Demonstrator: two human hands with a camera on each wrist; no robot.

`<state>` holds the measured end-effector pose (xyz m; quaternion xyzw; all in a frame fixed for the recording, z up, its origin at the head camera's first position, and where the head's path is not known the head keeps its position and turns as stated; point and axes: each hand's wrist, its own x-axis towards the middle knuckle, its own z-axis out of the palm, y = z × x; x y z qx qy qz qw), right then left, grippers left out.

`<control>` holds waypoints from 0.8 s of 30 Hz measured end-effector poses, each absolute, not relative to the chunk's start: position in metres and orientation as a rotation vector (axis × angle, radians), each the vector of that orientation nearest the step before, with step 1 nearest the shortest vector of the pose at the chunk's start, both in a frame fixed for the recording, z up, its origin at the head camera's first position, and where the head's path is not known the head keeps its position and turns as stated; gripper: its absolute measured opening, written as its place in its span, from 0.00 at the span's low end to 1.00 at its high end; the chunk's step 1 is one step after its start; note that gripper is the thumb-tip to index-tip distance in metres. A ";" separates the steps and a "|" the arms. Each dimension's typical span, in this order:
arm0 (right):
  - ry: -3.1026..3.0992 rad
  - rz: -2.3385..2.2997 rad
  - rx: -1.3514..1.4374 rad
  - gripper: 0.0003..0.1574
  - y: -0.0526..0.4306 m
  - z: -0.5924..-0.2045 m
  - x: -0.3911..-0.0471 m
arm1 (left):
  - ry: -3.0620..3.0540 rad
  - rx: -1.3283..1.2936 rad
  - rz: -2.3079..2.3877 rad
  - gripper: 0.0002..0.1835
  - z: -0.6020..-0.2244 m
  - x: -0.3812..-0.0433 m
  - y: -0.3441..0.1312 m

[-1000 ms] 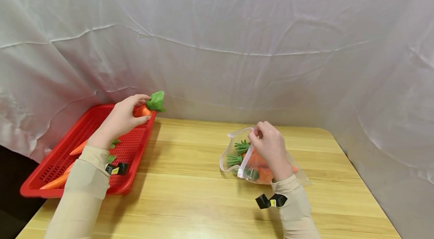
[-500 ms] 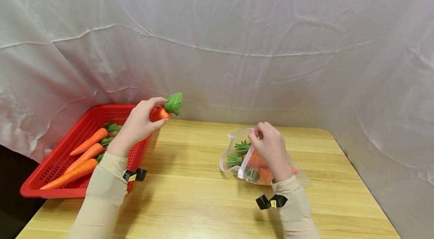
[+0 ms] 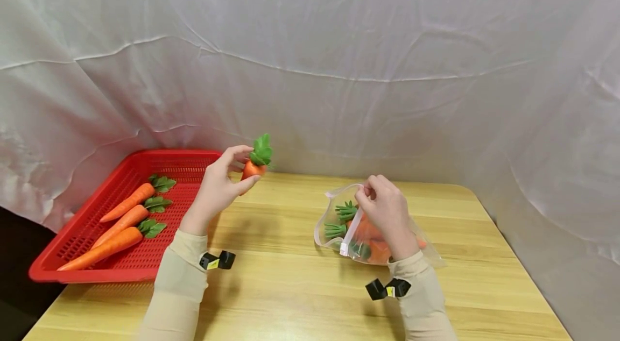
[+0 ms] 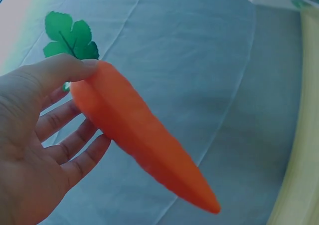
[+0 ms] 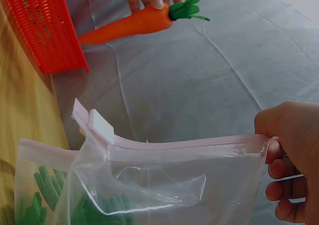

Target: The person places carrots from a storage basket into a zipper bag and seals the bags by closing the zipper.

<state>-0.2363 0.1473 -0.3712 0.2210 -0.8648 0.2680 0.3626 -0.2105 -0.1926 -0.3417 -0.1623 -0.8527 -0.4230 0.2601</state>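
An orange carrot [image 4: 144, 135] with a green leafy top hangs in the air beside the red basket. My left hand [image 3: 216, 189] grips it near the leaves, thumb on one side and fingers on the other, and its tip slants away in the left wrist view. On the right, a clear zip bag [image 3: 370, 241] with a white slider lies on the table, its mouth partly open, several carrots with green tops inside. My right hand [image 3: 386, 209] pinches a corner of the bag's pink-edged rim, fingers curled, and lifts that edge, as the right wrist view shows.
A red perforated basket [image 3: 87, 275] stands at the left of the wooden table [image 3: 290, 298]. Inside it lie three carrots [image 3: 121, 228] side by side, leaves towards the right. Behind the table hangs a pale, creased cloth [image 3: 310, 88].
My left hand has moved right with the carrot, from over the basket to beyond its right edge, uncovering the carrots inside. The right hand and the bag have stayed in place.
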 end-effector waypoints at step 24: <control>-2.253 0.691 0.546 0.12 0.147 -0.371 -0.237 | -1.895 -0.602 -1.921 0.44 -0.371 -0.218 -0.136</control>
